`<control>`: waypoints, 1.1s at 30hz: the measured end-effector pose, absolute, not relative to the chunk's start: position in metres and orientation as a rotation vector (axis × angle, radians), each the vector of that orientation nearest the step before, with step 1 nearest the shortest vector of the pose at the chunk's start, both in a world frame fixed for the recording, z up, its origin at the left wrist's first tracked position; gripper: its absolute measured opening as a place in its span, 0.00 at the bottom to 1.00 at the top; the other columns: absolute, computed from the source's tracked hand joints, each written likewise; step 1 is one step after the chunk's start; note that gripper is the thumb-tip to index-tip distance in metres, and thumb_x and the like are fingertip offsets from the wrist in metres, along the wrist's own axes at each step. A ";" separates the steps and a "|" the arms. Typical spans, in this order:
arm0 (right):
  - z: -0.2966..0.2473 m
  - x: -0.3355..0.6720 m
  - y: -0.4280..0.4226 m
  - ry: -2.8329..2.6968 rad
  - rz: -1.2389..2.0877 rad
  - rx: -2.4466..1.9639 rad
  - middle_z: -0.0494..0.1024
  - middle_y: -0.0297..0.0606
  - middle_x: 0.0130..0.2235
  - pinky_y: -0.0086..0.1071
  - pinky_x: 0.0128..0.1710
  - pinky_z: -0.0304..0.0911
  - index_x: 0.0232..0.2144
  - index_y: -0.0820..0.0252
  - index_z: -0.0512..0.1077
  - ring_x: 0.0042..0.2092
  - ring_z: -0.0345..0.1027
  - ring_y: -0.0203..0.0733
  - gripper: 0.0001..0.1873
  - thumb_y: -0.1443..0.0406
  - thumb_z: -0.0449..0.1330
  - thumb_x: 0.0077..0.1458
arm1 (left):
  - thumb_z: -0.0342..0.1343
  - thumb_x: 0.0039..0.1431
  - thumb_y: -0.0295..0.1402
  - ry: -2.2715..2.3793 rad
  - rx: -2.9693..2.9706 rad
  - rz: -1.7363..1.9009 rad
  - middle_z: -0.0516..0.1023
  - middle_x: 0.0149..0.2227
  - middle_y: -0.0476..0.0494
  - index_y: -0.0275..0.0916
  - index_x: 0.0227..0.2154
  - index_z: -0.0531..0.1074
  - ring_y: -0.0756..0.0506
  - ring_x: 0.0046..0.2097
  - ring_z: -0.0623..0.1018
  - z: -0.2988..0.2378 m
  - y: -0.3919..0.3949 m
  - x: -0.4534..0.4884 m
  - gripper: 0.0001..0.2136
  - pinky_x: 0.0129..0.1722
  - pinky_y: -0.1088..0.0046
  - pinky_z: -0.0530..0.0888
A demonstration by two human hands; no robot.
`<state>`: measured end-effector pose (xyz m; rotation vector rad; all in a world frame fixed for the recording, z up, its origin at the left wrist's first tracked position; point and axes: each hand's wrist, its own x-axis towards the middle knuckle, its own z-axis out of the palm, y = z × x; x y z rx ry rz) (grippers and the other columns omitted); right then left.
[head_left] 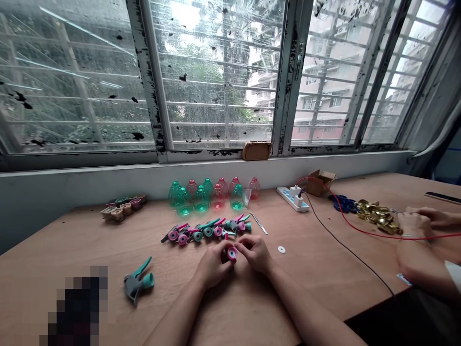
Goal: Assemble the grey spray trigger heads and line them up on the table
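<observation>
The left hand (212, 266) and right hand (255, 252) meet mid-table (86, 240), fingers curled and pinching a pink-ringed spray nozzle (232, 253), its body mostly hidden behind them, while a row of similar trigger sprayer heads (205, 229) lies at twelve o'clock, just beyond.

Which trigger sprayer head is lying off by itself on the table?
The grey sprayer head with the teal trigger and nozzle, alone toward the left of the wooden table; the other sprayer heads lie bunched together in a row, farther forward.
</observation>
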<state>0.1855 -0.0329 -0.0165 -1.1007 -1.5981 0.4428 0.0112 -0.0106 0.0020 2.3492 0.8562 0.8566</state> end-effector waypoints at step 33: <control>-0.019 0.191 -0.019 -1.462 0.572 -1.076 0.74 0.31 0.23 0.23 0.21 0.51 0.31 0.60 0.77 0.22 0.58 0.31 0.18 0.76 0.50 0.45 | 0.51 0.40 0.35 1.689 2.237 0.695 0.80 0.34 0.44 0.37 0.38 0.74 0.42 0.37 0.78 0.061 0.098 -0.162 0.19 0.36 0.72 0.71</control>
